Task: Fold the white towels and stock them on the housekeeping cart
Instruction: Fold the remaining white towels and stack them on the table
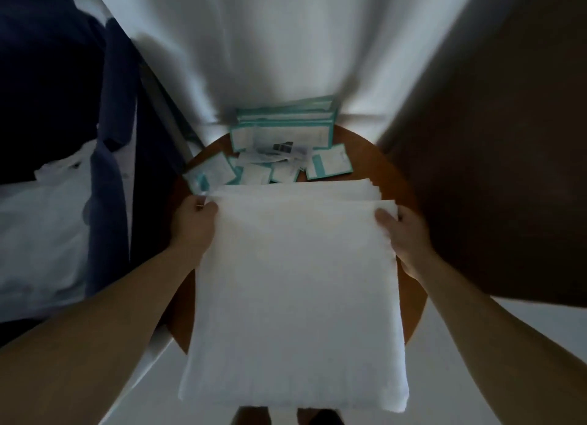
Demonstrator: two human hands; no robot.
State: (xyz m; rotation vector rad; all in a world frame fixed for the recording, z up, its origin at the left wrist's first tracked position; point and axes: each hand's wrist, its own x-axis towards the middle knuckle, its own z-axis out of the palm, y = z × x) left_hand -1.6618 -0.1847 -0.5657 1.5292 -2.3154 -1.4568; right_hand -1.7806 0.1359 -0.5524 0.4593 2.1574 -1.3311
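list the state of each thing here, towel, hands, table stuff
white towel, folded in layers, spread over the table, near end hanging past the rim
left hand, grips the towel's far left corner
right hand, grips the far right corner, thumb on top
round wooden table, partly covered by the towel
teal-edged packets, scattered loose on the table's far side
white curtain, hanging behind the table

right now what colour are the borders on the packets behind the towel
Teal, on white packets; clearest in the head view.
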